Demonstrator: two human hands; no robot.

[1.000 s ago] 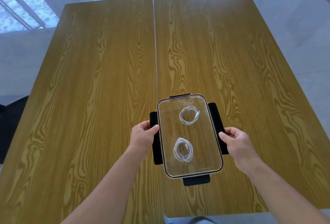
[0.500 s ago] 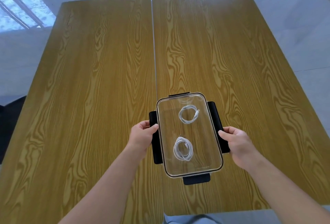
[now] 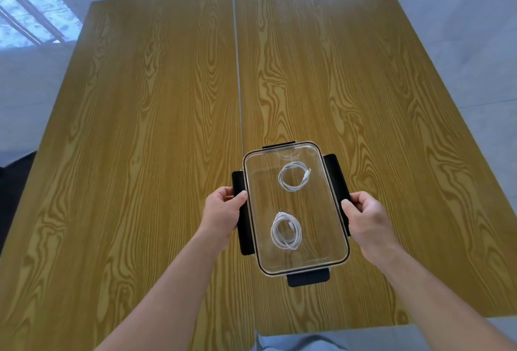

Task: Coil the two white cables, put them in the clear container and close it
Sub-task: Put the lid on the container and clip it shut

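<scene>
Partly hidden side latches (image 3: 335,174) under hands (image 3: 222,215)

Two coils, far (image 3: 293,176) and near (image 3: 286,231), apparently inside container (image 3: 334,255) on table (image 3: 140,154), between hands.

On the wooden counter (image 3: 140,154) sits the clear container (image 3: 296,262), lid on. Two coiled white cables (image 3: 286,231) lie inside. The left hand (image 3: 222,215) and right hand (image 3: 369,222) grip its black side latches (image 3: 334,171).
</scene>
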